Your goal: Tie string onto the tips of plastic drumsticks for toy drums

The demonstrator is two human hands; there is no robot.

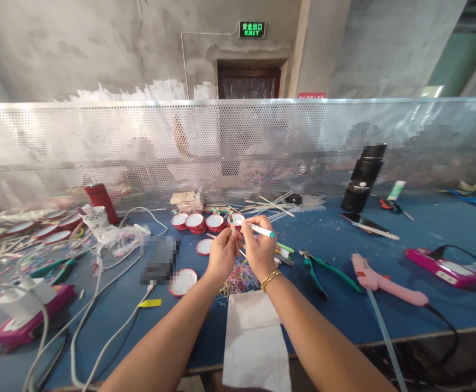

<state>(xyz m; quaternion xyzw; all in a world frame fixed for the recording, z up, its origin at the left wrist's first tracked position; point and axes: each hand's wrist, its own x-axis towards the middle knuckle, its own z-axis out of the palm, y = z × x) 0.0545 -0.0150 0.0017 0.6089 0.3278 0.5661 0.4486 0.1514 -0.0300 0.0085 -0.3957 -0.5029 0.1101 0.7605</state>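
Observation:
My left hand [222, 255] is closed on a small flat wooden stick [232, 222] with a green patch on it, held upright. My right hand [259, 249] grips a white marker pen [264, 230] with a green end, its tip side towards the stick. Whether the tip touches the wood is too small to tell. Just behind the hands stand several red-rimmed round pieces with white faces [195, 220], some stacked. Another such piece [183, 282] lies left of my left forearm. Tangled coloured strings [240, 279] and a white cloth [256, 340] lie below my hands.
Pliers with green handles [329, 272], a pink glue gun [388, 283] and a black bottle [363, 178] are on the right. Leftward are a dark phone-like device [159, 260] with a cable, a red bottle [102, 201] and a magenta power strip [34, 318]. A perforated screen [205, 147] stands behind.

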